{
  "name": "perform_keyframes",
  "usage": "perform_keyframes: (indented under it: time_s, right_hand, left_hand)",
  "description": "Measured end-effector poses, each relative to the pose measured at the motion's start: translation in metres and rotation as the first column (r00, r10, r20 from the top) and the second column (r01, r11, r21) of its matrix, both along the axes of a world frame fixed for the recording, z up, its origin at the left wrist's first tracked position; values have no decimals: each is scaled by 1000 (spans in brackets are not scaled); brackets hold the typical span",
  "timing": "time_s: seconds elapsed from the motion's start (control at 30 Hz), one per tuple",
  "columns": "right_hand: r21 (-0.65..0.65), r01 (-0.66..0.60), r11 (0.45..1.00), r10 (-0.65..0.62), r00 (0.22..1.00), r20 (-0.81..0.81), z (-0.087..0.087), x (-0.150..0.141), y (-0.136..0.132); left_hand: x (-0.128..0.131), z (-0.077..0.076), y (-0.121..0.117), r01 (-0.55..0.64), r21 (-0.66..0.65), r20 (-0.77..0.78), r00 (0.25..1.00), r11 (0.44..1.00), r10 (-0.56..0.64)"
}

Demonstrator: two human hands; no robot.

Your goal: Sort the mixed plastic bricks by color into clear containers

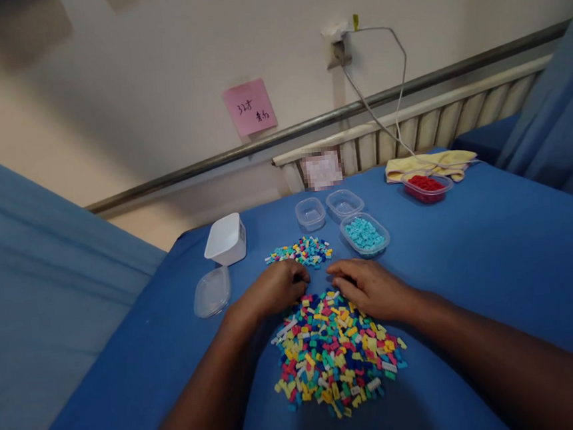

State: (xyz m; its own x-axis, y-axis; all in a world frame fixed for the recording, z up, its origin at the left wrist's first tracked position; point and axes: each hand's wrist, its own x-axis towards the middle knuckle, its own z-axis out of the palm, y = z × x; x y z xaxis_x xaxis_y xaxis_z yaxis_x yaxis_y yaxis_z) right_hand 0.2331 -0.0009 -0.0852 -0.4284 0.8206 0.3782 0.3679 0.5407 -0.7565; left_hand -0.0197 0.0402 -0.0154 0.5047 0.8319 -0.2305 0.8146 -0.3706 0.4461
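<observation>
Between two heaps of small toy building bricks, my hands face each other a short way apart. My left hand (283,285) has its fingers curled in at the far left edge of the large mixed heap (336,354); whatever they may hold is hidden. My right hand (373,286) reaches over the far right edge of that heap, its fingers stretched out and the thumb apart, with no brick visible in it. Just beyond my hands lies a smaller heap of bricks (305,250), mostly turquoise and white. A clear tub of turquoise bricks (365,235) stands past my right hand.
Two clear tubs, one left (310,214) and one right (344,204), stand at the back. A white container (226,240) and a clear lid (212,292) are on the left. Right, a tub of red bricks (425,189) touches a yellow cloth (403,168). A cable (379,123) hangs from the wall socket.
</observation>
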Motion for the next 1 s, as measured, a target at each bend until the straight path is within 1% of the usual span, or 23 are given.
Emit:
perform_keyframes:
  time_s: [0.07, 0.1, 0.2, 0.27, 0.33, 0.4, 0.43, 0.47, 0.53, 0.6, 0.67, 0.73, 0.77, 0.83, 0.93, 1.0]
  right_hand:
    - [23, -18, 1000, 17, 1000, 21, 1, -1, -3]
    - [31, -26, 999, 25, 999, 29, 2, -1, -4]
    - [22, -35, 999, 34, 999, 27, 3, -2, -4]
    - [11, -29, 1000, 29, 1000, 11, 3, -3, -3]
    - [14, -28, 1000, 28, 1000, 2, 3, -4, -2]
    - [17, -27, 999, 27, 1000, 5, 3, -5, -1]
    - [16, -25, 1000, 25, 1000, 8, 3, -5, 0]
    - [12, -23, 1000, 23, 1000, 8, 3, -5, 0]
    - [7, -14, 1000, 14, 1000, 2, 3, -5, 1]
    - [8, -12, 1000, 12, 1000, 3, 3, -4, 2]
    - [16, -26, 1000, 26, 1000, 6, 4, -3, 3]
    - [25, -43, 999, 43, 999, 3, 5, -3, 4]
    - [29, -48, 998, 48, 999, -2, 5, -3, 4]
    - [35, -45, 998, 45, 999, -10, 7, -3, 5]
    - [47, -42, 998, 42, 999, -4, 8, -3, 6]
    - [46, -38, 998, 38, 999, 2, 7, -3, 6]
  left_hand:
    - [-7, -4, 3, -89, -121, 136, 985, 989, 106]
    - [-10, -5, 5, -132, -187, 202, 965, 973, 170]
    - [-14, -5, 10, -239, -355, 335, 870, 904, 361]
    - [-10, -1, 15, -279, -403, 383, 814, 872, 438]
    - [1, 8, 21, -281, -410, 428, 781, 868, 455]
    - [19, 19, 30, -254, -391, 470, 771, 885, 429]
    - [30, 25, 34, -227, -373, 481, 782, 900, 397]
    - [44, 30, 39, -192, -343, 478, 807, 919, 347]
    - [75, 39, 48, -84, -249, 429, 884, 965, 187]
    - [108, 45, 55, 15, -98, 329, 944, 995, 19]
    - [136, 48, 60, 111, 24, 155, 981, 994, -113]
    - [154, 49, 63, 227, 78, -20, 974, 971, -226]
    - [159, 50, 64, 270, 93, -84, 961, 958, -263]
    - [162, 51, 66, 302, 150, -152, 948, 941, -280]
    - [160, 50, 67, 268, 276, -235, 950, 923, -206]
    - [157, 47, 67, 287, 265, -311, 929, 920, -200]
